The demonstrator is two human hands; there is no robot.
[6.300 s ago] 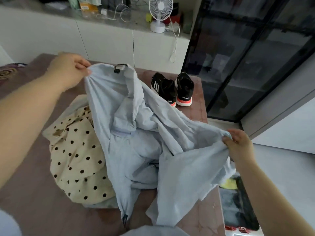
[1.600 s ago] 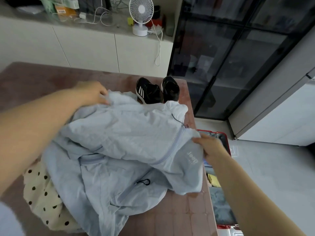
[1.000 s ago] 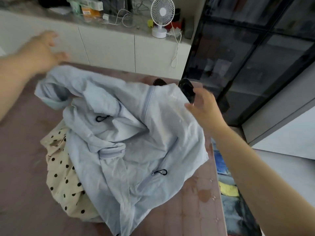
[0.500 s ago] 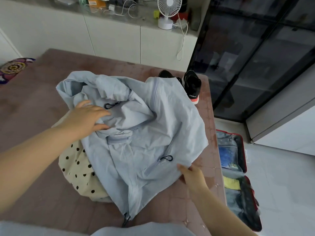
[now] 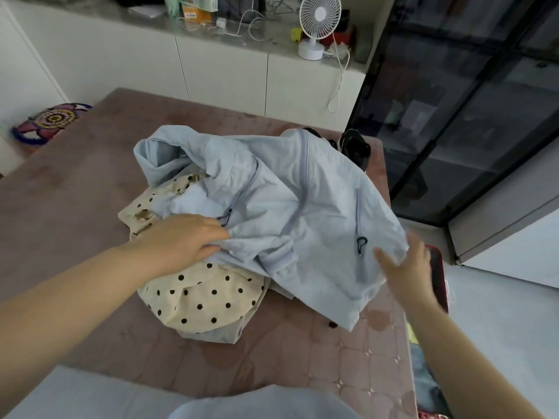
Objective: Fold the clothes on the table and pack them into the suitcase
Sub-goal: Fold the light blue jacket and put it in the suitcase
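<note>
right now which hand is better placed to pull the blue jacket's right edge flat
Likely right: the right hand is open beside that edge of the jacket, while the left hand grips its bunched middle.

Single wide-angle head cam worn by the person, pitched forward and down over the near edge of the surface [image 5: 75, 207]. Close range: forearms enter from the bottom corners, left hand [image 5: 184, 240] and right hand [image 5: 405, 270] mid-frame. Top of frame reaches white cabinets [image 5: 223, 71] ahead and dark glass doors [image 5: 472, 110] on the right.
</note>
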